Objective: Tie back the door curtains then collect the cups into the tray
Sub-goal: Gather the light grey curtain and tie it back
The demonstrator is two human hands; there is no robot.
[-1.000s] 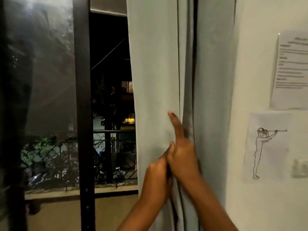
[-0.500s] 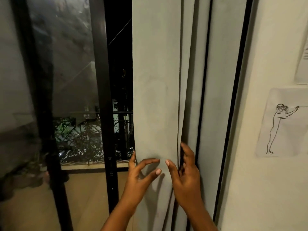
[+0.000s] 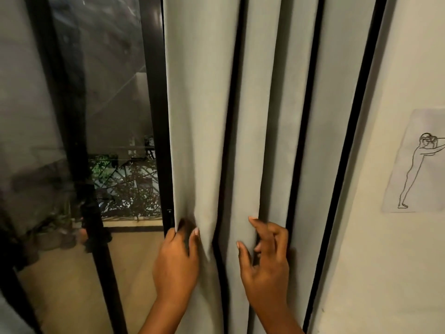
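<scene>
A pale grey door curtain [image 3: 202, 116] hangs in long vertical folds with dark gaps between them. My left hand [image 3: 177, 263] grips the curtain's left edge, thumb in front and fingers curled behind the cloth. My right hand [image 3: 265, 259] holds the second fold to the right, its fingers curled round that fold's edge. The two hands are about a hand's width apart. No cups and no tray are in view.
A black-framed glass door [image 3: 154, 104] stands left of the curtain, with a balcony railing and plants [image 3: 125, 186] outside. A white wall [image 3: 397, 261] on the right bears a line drawing of a figure [image 3: 416, 169].
Both hands have dropped from a joined grip higher on the curtain and spread apart. The left hand has taken hold of the left edge and the right hand an inner fold. The view tilted down.
</scene>
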